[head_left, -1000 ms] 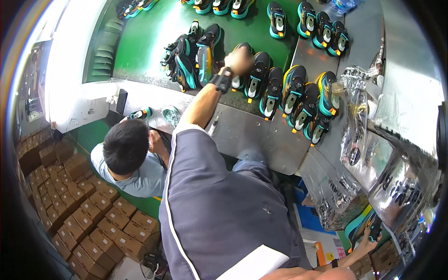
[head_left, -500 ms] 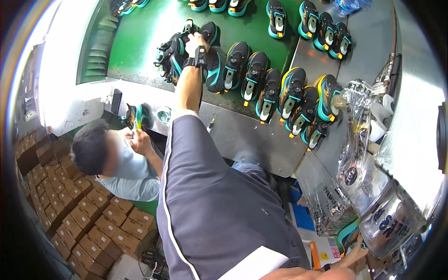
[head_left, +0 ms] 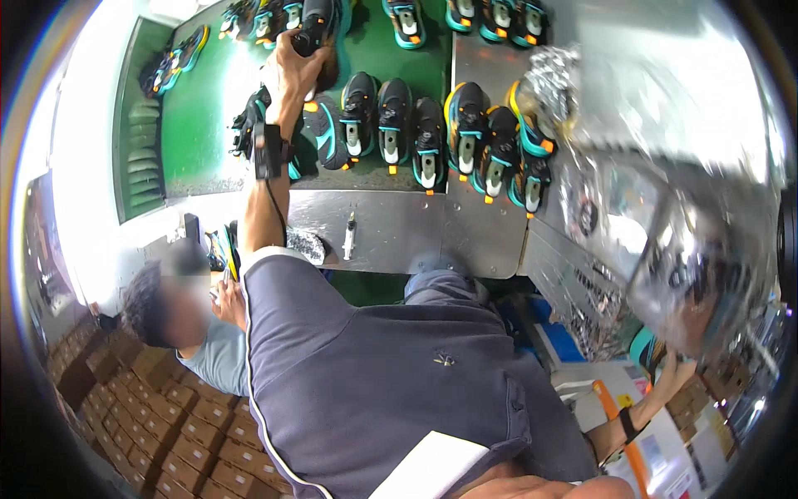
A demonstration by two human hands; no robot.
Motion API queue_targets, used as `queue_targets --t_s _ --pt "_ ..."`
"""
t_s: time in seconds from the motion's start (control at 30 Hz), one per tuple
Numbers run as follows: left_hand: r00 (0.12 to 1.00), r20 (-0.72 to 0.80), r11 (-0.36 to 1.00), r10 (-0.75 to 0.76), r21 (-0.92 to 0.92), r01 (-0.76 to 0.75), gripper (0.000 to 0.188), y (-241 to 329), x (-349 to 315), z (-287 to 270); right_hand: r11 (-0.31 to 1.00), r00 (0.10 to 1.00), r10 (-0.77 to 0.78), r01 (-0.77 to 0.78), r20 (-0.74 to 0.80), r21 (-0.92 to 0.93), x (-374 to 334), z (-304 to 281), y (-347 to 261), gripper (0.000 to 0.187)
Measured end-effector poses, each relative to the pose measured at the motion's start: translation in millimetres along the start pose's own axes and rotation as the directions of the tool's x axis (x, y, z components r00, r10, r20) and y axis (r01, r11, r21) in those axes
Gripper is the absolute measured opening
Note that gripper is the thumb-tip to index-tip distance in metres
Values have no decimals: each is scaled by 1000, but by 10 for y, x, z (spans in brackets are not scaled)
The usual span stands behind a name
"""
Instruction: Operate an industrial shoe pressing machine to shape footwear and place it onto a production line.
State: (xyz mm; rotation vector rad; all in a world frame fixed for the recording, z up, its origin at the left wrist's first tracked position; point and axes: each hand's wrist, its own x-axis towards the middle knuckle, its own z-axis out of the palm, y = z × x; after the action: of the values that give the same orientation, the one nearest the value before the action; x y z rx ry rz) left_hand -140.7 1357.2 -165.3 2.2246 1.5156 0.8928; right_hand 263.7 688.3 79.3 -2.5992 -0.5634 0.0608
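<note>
Reaching forward over the green work surface, my left hand (head_left: 293, 71) is closed on a black sneaker (head_left: 319, 33) with a teal sole, its heel end in my fingers. More black sneakers stand nearby: a row with orange heel tabs, including one sneaker (head_left: 394, 125), runs to the right. A sneaker (head_left: 328, 137) lies on its side just below my hand. Low on the right, my right hand (head_left: 675, 372) grips another teal-soled sneaker (head_left: 643, 348), partly hidden by clear plastic. Both wrists wear black bands.
A syringe (head_left: 350, 237) lies on the metal table edge (head_left: 391, 220). Clear plastic bags (head_left: 690, 274) hang at right. On the left, a co-worker (head_left: 216, 353) handles a bright-soled shoe (head_left: 221, 249). Stacked brown cartons (head_left: 174, 416) fill the lower left.
My left hand has gone farther forward, lifting a sneaker from the cluster. My right hand, still on its sneaker, shows more fully. The whole view has shifted.
</note>
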Motion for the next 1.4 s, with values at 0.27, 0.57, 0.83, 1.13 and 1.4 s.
queue_targets --t_s 0.27,0.57,0.83,1.13,1.4 --pt "913 392 860 -108 -424 284 60 1736 -1267 349 992 996 86 -84 -14 90 -82 19 -109 41" --pt "850 526 997 33 38 -63 38 2362 -1255 1478 994 994 105 -105 -26 1 -54 24 -87 48" --pt "778 619 983 -109 -48 176 69 2403 -1255 2121 988 998 -60 59 -2 145 -22 40 -18 47" --pt "938 -338 992 -79 -122 40 56 742 -1791 738 995 996 89 -88 -22 48 42 -21 221 51" --pt "952 201 946 -233 274 173 87 -390 -1970 415 995 999 38 -42 38 91 44 -66 258 51"
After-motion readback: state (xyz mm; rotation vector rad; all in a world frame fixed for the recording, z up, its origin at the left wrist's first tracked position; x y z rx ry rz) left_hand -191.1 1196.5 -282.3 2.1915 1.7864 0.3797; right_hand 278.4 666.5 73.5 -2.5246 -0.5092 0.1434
